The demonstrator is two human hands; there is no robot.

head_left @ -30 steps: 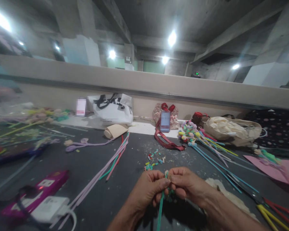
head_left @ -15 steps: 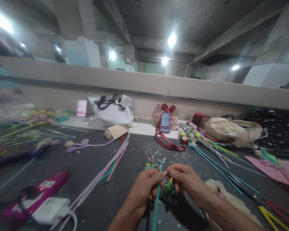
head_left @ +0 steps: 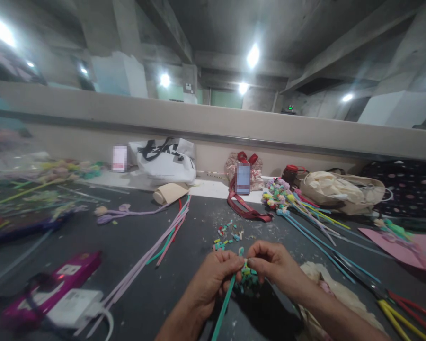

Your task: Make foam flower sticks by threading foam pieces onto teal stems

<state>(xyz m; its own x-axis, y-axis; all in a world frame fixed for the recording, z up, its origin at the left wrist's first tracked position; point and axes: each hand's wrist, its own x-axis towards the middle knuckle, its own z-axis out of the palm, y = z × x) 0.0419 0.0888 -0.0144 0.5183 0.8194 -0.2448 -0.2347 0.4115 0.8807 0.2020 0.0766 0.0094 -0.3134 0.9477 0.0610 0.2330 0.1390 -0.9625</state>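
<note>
My left hand [head_left: 215, 272] is closed around a green pipe cleaner [head_left: 223, 305], whose long end slants down toward me. The upper tip of the stem pokes out above the fingers. Close against it, my right hand [head_left: 273, 263] is pinched at the same spot; a small pale bit shows between the fingertips, too tiny to name. Beneath both hands lies a heap of short cut pieces [head_left: 248, 282], green and yellow. More coloured snippets [head_left: 227, 232] are scattered just beyond.
Purple pipe cleaners [head_left: 142, 265] lie left, near a magenta power strip [head_left: 71, 274] with a white charger [head_left: 76, 308]. On the right are pipe-cleaner flowers [head_left: 279, 192], scissors [head_left: 386, 300] and a crumpled cloth [head_left: 341, 303]. Bags, including a white one [head_left: 170, 166], line the back.
The lower end of the green pipe cleaner has swung left. My right fingertips have dropped slightly toward the left hand, and the pale bit shows less.
</note>
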